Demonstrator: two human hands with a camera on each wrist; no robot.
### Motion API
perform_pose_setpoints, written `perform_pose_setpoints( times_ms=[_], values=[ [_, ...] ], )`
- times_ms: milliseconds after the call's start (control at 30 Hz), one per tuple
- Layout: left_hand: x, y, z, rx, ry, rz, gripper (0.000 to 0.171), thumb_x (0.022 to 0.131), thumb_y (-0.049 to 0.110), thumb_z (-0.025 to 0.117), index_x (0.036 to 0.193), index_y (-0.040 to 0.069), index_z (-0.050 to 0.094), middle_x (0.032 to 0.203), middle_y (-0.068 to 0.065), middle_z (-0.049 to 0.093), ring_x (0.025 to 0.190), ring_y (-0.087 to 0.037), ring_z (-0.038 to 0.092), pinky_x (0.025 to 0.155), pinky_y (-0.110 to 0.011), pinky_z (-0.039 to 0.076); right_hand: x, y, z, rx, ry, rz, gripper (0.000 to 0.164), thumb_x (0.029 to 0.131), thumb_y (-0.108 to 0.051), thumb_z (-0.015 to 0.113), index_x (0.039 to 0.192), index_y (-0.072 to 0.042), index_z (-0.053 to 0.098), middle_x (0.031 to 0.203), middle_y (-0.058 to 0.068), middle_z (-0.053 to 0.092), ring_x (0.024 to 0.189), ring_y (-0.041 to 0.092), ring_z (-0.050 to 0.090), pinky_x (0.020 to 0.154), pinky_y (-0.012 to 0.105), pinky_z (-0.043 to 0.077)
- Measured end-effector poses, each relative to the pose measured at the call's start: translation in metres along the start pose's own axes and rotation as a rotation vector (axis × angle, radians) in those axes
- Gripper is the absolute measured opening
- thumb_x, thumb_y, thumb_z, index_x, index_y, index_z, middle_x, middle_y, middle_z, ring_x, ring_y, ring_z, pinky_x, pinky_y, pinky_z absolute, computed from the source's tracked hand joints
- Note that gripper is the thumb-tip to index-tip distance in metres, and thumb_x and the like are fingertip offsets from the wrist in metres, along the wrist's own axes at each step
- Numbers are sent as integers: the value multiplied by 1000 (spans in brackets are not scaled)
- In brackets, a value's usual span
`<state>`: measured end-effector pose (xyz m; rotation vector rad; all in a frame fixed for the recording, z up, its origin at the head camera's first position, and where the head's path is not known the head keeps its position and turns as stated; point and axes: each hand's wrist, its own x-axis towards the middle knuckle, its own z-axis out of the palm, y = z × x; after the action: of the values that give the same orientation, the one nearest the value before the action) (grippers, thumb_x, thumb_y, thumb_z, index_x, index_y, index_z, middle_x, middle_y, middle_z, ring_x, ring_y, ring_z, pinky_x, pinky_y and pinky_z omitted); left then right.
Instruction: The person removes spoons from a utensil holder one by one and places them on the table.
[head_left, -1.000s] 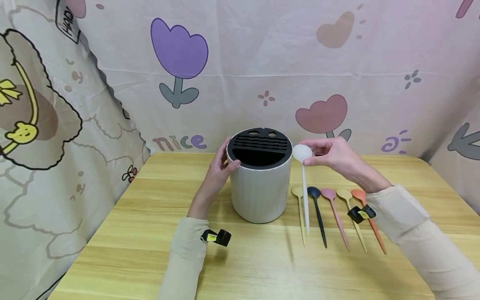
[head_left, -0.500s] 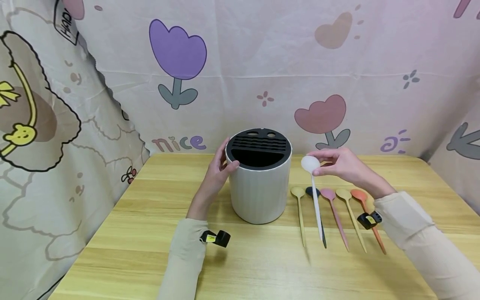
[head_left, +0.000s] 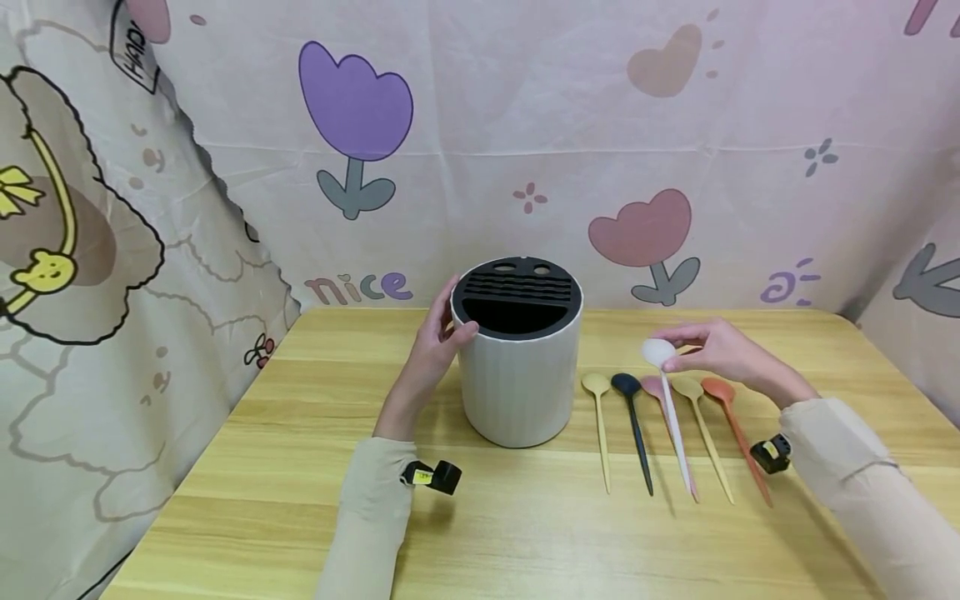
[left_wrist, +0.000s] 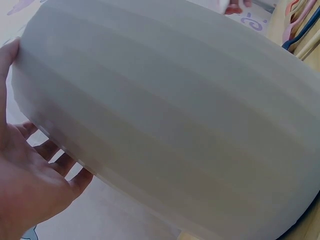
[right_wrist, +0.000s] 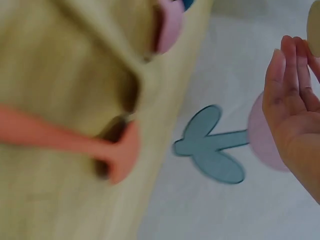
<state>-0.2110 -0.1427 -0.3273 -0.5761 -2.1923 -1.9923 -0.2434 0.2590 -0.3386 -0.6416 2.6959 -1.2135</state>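
In the head view a white ribbed utensil holder [head_left: 517, 392] stands upright, its black slotted top [head_left: 517, 296] divided by a large half-round opening. My left hand [head_left: 437, 337] holds its left side, thumb over the front rim and fingers around the back. The ribbed wall fills most of the left wrist view beside that hand [left_wrist: 35, 180]. My right hand [head_left: 723, 354] pinches a white spoon [head_left: 657, 352] near its bowl, handle slanting down over the row of spoons. Only an edge of the held spoon shows in the right wrist view, at the fingertips.
Right of the holder lies a row of spoons: yellow [head_left: 597, 384], dark blue [head_left: 626, 384], pink [head_left: 651, 386], another yellow [head_left: 687, 386] and orange [head_left: 718, 389]. They rest on a wooden table [head_left: 285, 467] backed by a printed cloth [head_left: 480, 100].
My right hand has carried the white spoon from beside the holder's rim to the right and lower, so it now overlaps the pink spoon. My left hand and the holder have stayed put.
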Motion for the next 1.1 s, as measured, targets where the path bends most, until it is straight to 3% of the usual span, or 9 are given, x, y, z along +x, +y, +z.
perform_pose_setpoints(
  times_ms=[333, 500, 700, 867, 1100],
  values=[
    [0, -1, 4, 5, -2, -17, 80, 86, 32, 57, 155, 20, 19, 155, -5, 26, 138, -26, 29, 111, -47, 28, -26, 37, -13, -45, -9, 36, 54, 82, -20, 77, 127, 6, 59, 117, 19, 65, 96, -1, 56, 77, 18, 47],
    [1, 2, 3, 9, 16, -28, 80, 86, 32, 57, 155, 21, 20, 155, -3, 27, 137, -23, 29, 111, -46, 28, -34, 55, -25, -27, -49, 39, 51, 84, -14, 75, 126, 9, 58, 109, 8, 68, 88, 5, 59, 73, 20, 47],
    [3, 4, 3, 15, 26, -20, 80, 85, 32, 57, 155, 18, 20, 155, -3, 27, 137, -22, 30, 111, -46, 27, -41, 75, -46, -120, -74, 69, 50, 84, -17, 74, 125, 7, 60, 110, 2, 69, 96, -6, 55, 77, 16, 45],
    [3, 3, 4, 18, 22, -19, 81, 86, 32, 57, 155, 18, 19, 155, -5, 27, 137, -24, 29, 111, -47, 27, -51, 96, -60, -102, -108, 73, 42, 85, -11, 72, 122, 7, 62, 108, -12, 68, 95, -6, 55, 75, 17, 46],
    [3, 2, 2, 1, 31, 2, 83, 84, 38, 59, 155, 18, 21, 154, -7, 29, 136, -24, 30, 111, -46, 27, -53, 117, -71, -163, -169, 132, 42, 86, -14, 72, 119, 10, 62, 104, -2, 70, 90, -5, 55, 73, 17, 45]
  ],
)
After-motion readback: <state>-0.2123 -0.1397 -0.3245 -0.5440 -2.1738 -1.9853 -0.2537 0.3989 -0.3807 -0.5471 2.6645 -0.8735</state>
